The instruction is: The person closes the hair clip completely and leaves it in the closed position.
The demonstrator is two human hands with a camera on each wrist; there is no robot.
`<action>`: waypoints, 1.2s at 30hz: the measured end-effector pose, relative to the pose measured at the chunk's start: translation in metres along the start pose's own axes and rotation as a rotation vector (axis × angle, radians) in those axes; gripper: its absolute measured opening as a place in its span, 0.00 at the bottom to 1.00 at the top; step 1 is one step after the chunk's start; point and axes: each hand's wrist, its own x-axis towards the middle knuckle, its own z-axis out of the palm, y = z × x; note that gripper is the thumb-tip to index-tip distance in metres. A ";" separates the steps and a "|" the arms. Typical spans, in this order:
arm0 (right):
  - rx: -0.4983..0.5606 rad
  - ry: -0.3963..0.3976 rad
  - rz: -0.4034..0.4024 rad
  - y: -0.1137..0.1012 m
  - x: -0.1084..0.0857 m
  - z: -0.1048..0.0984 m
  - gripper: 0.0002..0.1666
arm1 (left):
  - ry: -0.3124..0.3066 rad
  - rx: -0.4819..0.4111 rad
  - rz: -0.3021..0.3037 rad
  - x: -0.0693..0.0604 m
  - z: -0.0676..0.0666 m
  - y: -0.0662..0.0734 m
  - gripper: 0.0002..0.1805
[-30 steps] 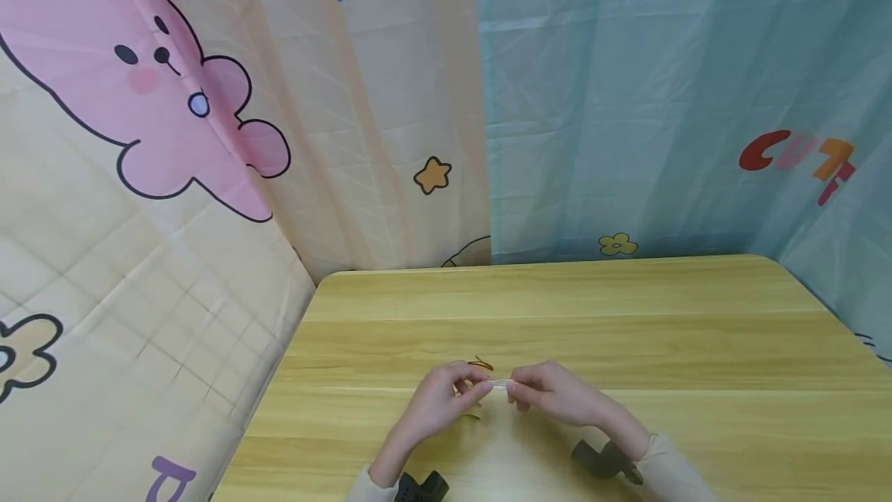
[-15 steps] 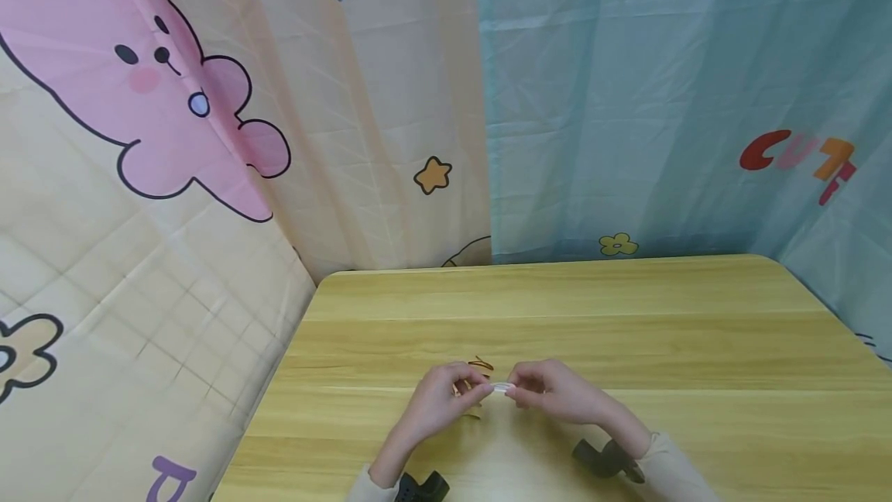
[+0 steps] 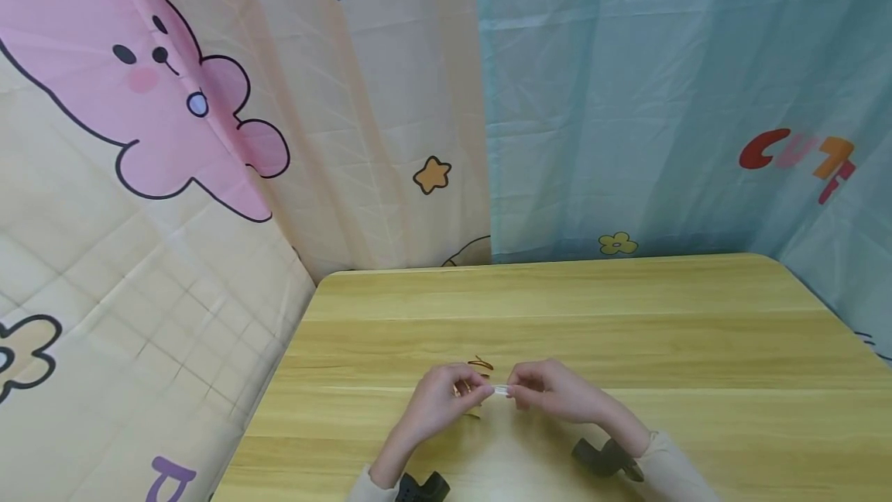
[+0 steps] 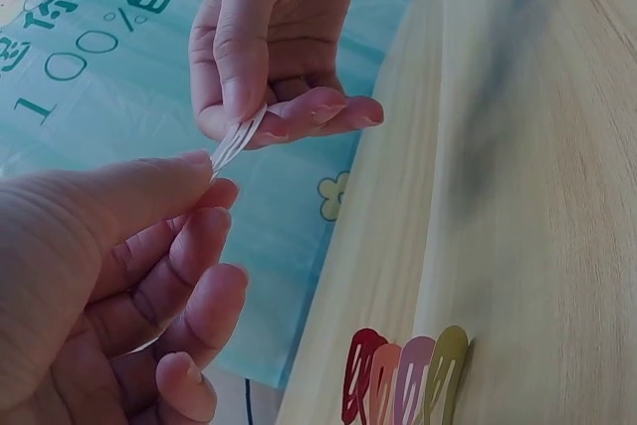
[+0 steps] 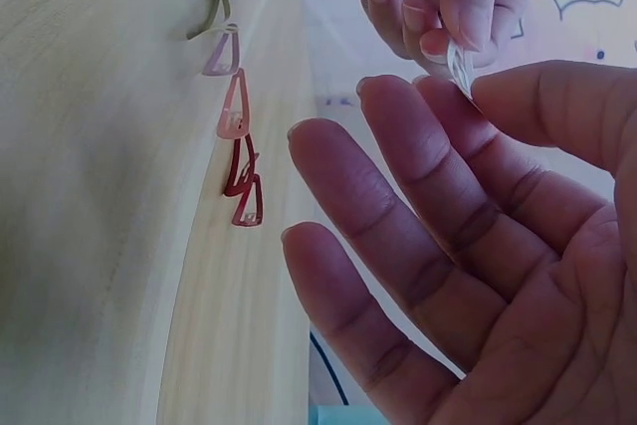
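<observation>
A white hair clip [image 3: 501, 390] is held above the table between the two hands. My left hand [image 3: 440, 401] pinches one end between thumb and index finger, and my right hand [image 3: 557, 393] pinches the other. In the left wrist view the clip [image 4: 237, 144] slants up from the left thumb to the right thumb. The right wrist view shows the same clip [image 5: 460, 69] at the right thumb tip, with the other right fingers spread. Colored snap clips stand in a row on the table: dark red [image 4: 360, 370], salmon [image 4: 383, 380], purple [image 4: 410, 380] and olive [image 4: 446, 375].
The wooden table [image 3: 592, 331] reaches back to printed curtains [image 3: 390, 99]. Dark wrist-worn devices [image 3: 605, 459] are on both forearms. In the right wrist view one more red clip [image 5: 249, 203] is at the near end of the row.
Both hands stay almost in place, still pinching the white clip. The clip has sunk slightly and the right fingertips have shifted a little.
</observation>
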 end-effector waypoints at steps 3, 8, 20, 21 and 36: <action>-0.007 0.003 -0.006 0.001 0.000 -0.001 0.07 | -0.014 -0.029 -0.002 0.000 0.000 0.000 0.11; 0.004 -0.008 -0.018 0.003 -0.001 -0.003 0.05 | -0.039 -0.075 -0.005 0.000 0.001 0.000 0.10; 0.042 -0.091 -0.034 -0.001 -0.002 -0.006 0.10 | -0.133 -0.176 0.038 0.000 0.000 -0.001 0.08; 0.052 -0.100 -0.031 -0.002 -0.002 -0.006 0.10 | -0.141 -0.186 0.042 0.000 0.000 -0.001 0.08; 0.252 -0.169 -0.068 0.000 -0.003 -0.008 0.08 | -0.181 -0.303 0.018 -0.004 -0.013 0.031 0.03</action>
